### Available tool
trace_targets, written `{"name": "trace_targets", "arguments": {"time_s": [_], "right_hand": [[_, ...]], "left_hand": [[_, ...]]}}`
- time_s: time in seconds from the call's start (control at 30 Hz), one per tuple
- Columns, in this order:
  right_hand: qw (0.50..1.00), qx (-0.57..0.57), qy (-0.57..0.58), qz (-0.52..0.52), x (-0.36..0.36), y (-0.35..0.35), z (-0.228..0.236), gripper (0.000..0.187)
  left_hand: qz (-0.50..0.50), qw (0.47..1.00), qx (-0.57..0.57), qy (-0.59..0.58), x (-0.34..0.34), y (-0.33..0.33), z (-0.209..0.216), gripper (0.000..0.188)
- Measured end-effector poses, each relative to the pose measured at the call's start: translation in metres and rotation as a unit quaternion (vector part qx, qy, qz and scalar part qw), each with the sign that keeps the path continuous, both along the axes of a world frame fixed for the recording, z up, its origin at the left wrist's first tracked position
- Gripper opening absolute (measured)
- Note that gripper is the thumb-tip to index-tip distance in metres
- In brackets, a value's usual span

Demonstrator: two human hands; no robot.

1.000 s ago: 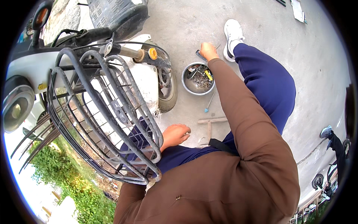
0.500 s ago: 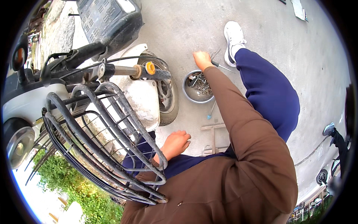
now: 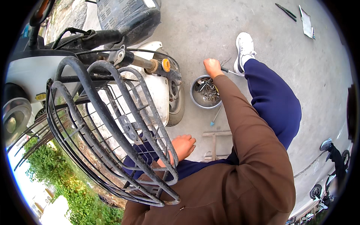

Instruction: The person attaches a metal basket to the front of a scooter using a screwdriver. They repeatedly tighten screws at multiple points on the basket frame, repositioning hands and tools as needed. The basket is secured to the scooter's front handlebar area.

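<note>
Grey concrete floor (image 3: 202,30) spreads around a parked scooter, whose front wheel (image 3: 176,114) and black wire basket (image 3: 90,83) crowd the left side. Between that wheel and the person's white shoe (image 3: 244,48) sits a metal bowl (image 3: 200,101) holding small metal parts (image 3: 210,92).

The right hand (image 3: 213,68) is bunched into a fist just beyond the bowl's far rim; what it grips, if anything, is hidden. A second ago a dark handle shows on the fist's left; now a dark-handled tool (image 3: 225,69) shows on its right, by the wrist, its pale shaft pointing toward the shoe. Whether it is held or lying on the floor cannot be told, but the handling seems centred beside the bowl rather than inside it.

The left hand (image 3: 183,146), fingers loosely curled, remains near the basket, its palm out of sight.
</note>
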State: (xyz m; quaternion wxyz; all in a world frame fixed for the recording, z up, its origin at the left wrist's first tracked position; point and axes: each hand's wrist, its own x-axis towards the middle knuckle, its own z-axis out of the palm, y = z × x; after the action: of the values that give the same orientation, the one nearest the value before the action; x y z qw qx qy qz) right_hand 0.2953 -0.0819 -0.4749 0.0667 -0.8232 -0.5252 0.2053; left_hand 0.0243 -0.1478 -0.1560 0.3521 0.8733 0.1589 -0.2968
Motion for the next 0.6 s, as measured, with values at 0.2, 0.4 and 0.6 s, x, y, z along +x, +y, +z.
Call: {"name": "trace_targets", "arguments": {"time_s": [0.2,0.4,0.6], "right_hand": [[0.962,0.125,0.144,-0.196,0.030,0.029,0.090,0.016],[0.725,0.302,0.532,-0.316,0.047,-0.018,0.228,0.025],[0.586,0.286,0.739,-0.171,0.040,-0.103,0.334,0.014]], "left_hand": [[-0.015,1.000,0.017,-0.004,-0.006,-0.001,0.002,0.019],[0.053,0.993,-0.027,-0.101,-0.021,-0.003,-0.017,0.021],[0.089,0.964,-0.007,-0.250,-0.007,-0.004,-0.031,0.024]]}}
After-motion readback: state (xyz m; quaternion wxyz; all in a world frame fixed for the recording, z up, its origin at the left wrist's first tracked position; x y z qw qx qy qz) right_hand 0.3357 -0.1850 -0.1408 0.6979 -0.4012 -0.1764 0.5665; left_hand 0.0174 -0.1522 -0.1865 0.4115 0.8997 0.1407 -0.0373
